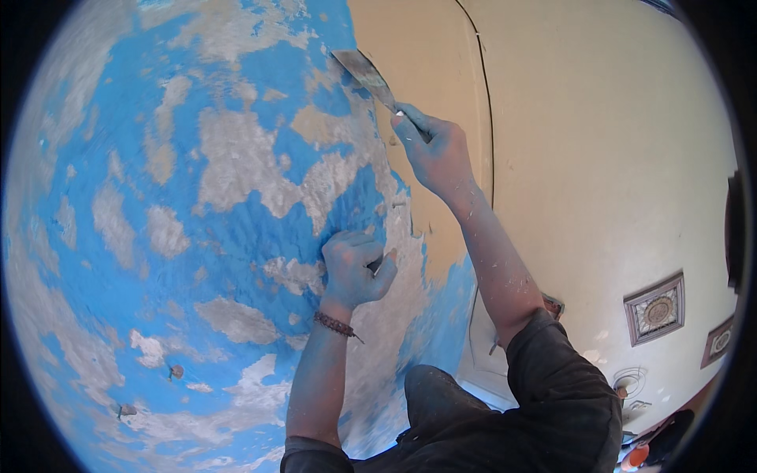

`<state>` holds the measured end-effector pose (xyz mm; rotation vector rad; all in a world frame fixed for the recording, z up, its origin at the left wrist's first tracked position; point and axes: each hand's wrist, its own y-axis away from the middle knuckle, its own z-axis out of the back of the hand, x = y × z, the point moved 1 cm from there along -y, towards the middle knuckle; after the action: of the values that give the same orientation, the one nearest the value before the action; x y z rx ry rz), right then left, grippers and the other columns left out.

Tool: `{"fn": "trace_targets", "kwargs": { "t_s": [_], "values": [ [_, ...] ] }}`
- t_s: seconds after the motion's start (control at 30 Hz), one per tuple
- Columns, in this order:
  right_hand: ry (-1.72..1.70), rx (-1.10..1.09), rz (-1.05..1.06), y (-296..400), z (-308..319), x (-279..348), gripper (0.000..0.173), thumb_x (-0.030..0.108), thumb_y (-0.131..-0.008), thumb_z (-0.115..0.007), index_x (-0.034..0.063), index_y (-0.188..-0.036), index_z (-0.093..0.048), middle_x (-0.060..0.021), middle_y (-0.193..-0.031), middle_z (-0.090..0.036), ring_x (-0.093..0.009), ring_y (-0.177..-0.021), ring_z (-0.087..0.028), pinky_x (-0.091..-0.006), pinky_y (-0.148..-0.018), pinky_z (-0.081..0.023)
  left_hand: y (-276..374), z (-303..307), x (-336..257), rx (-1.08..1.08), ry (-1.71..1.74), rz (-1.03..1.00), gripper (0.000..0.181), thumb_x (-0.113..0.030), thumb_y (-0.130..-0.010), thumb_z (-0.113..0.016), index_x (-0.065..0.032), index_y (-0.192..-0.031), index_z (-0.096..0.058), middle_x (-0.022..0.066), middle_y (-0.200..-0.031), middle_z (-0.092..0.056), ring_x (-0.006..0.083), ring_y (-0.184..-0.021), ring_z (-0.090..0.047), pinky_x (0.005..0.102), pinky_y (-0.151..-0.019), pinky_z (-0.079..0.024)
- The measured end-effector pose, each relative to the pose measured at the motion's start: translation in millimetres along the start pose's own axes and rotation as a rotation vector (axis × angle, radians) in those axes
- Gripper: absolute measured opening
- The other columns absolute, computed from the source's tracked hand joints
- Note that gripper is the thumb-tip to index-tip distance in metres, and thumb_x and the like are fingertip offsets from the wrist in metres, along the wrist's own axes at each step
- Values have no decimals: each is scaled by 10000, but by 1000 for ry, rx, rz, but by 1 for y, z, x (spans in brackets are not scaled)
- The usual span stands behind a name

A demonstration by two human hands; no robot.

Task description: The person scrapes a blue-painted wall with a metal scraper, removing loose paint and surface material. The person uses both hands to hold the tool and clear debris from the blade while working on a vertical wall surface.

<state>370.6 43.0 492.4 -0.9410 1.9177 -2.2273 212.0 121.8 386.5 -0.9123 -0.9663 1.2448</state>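
Observation:
My right hand (434,145) grips the handle of a metal scraper (368,77), its wide blade laid against the wall at the upper middle, where blue paint borders a beige area. Lower down, my left hand (355,266) rests against the blue wall (230,236) with its fingers curled; whether it holds something small is hidden. A braided bracelet (334,323) is on the left wrist. Grey and tan patches of bare surface show through the blue paint around both hands. Paint dust and small flakes cover my hands and forearms.
A dark cable (489,118) runs down the beige wall (568,148) beside my right arm. A nail (399,205) sticks out above my left hand. Two wall plugs or pegs (176,372) protrude at lower left. Framed pictures (655,308) hang at the right.

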Motion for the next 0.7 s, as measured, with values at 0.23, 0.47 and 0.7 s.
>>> {"fn": "trace_targets", "kwargs": {
  "t_s": [0.23,0.47,0.7],
  "values": [
    [27,-1,-16,-40,-3,18,369,297,-908,-628,62,-1188,-679,-19,-610,-551,-78,-555,-496,-270,-558,-434,0,0,-2,-14,-5,-2,352,-163,-640,-678,-103,-437,-396,57,-422,-338,234,-387,-380,346,-426,-286],
    [-3,-70,60,-77,-6,20,364,285,-897,-617,47,-1163,-690,-46,-611,-575,-98,-567,-533,-275,-582,-456,-1,-3,-2,-18,22,-3,356,-156,-640,-679,-102,-439,-390,55,-423,-333,233,-382,-366,343,-420,-275],
    [68,-36,39,-99,-8,24,374,345,-893,-599,90,-1143,-710,-57,-626,-612,-129,-568,-561,-306,-597,-468,1,-3,0,-45,53,37,373,-140,-644,-683,-98,-440,-374,54,-423,-319,221,-379,-346,329,-410,-256]
  ]
}}
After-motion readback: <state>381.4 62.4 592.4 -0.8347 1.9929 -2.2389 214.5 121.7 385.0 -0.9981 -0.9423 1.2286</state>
